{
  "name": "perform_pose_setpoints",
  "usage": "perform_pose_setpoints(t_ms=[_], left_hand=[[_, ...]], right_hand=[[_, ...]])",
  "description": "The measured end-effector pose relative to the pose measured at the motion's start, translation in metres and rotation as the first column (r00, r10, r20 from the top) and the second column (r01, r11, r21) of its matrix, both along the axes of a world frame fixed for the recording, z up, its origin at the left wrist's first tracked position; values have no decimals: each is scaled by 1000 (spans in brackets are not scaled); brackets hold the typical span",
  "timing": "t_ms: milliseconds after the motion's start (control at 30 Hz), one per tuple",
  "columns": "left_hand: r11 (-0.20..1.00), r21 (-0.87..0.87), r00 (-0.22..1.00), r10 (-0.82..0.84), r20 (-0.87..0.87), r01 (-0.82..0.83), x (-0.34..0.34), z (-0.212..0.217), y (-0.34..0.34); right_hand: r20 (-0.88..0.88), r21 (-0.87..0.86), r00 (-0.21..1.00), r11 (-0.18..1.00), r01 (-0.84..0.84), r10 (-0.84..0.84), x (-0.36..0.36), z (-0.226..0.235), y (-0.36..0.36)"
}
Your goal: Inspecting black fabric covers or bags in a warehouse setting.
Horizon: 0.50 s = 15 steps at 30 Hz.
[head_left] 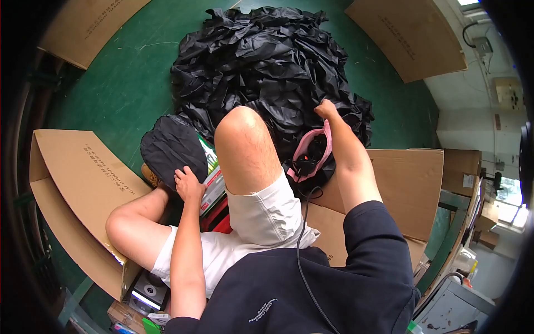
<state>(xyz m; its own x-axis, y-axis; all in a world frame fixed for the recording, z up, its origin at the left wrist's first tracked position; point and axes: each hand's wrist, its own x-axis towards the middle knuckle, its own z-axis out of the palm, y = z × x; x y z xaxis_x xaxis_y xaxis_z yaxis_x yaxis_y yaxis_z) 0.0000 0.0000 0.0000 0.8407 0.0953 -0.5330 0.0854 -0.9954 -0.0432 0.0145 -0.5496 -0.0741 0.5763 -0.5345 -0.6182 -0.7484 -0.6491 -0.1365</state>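
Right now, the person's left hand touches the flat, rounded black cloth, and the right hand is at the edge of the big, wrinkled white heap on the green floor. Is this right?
Not quite: the heap is black, as the head view shows. The left hand does touch the cloth, and the right hand is at the heap's edge.

Bright | window (pixel 509 193) glare at right | edges bowed | black rim

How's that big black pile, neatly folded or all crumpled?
Crumpled: the black pile shows wrinkles all over, even beside the right hand.
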Motion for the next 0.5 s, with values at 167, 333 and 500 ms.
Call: perform_pose_setpoints(t_ms=[167,333,500], left_hand=[[998,-30,998,50,23,-50,-6,-2,14],[996,-79,997,46,54,-42,-6,2,7],[996,-81,996,34,86,-27,-11,-6,14]], right_hand=[[245,-247,946,929,275,-214,21,10,92],[266,-372,962,915,160,-60,12,9,72],[286,-631,933,776,12,219,-11,5,67]])
